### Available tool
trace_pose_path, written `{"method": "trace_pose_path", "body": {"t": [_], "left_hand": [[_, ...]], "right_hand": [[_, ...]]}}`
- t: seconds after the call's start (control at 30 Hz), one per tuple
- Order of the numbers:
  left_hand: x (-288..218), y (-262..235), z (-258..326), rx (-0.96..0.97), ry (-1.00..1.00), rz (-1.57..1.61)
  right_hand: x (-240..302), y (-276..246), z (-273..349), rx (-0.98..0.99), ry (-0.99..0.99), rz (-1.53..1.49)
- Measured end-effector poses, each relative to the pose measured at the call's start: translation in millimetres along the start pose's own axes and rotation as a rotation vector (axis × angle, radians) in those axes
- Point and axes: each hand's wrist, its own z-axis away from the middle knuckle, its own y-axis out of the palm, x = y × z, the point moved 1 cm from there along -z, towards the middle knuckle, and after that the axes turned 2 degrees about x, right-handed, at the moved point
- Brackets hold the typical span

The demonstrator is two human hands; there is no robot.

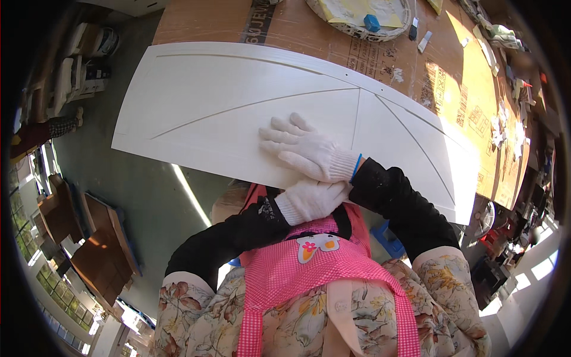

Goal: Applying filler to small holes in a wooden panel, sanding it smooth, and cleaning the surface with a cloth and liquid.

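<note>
A long white panel (226, 101) with thin grooved lines lies across a table covered in cardboard (440, 83); its near edge overhangs toward me. My right hand (303, 150), in a white knit glove, rests flat on the panel near that edge with its fingers spread. Just below the right wrist, my left hand (310, 201), also gloved, is curled against the panel's near edge. Its fingertips are hidden under the edge and the right wrist. Both forearms wear black sleeves, above a pink checked apron (315, 268).
At the table's far side sits a round tray (357, 27) holding a yellow sheet and a blue block (372, 22). Small tools and scraps litter the right end (499, 113). Brown boards (101, 238) are stacked on the floor at the left.
</note>
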Motion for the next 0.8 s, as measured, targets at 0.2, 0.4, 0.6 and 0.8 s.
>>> {"method": "trace_pose_path", "body": {"t": [0.2,0.4,0.6,0.8], "left_hand": [[5,-28,-8,-0.031,0.057,-0.035],[1,-33,-16,0.004,0.005,0.060],[2,-28,-20,0.087,0.001,0.111],[3,-21,-17,0.131,-0.008,0.089]], "right_hand": [[0,-37,124,0.122,0.178,0.189],[12,-87,253,0.042,1.483,0.675],[14,-82,184,-0.268,0.829,0.463],[0,-109,160,0.123,0.943,0.406]]}}
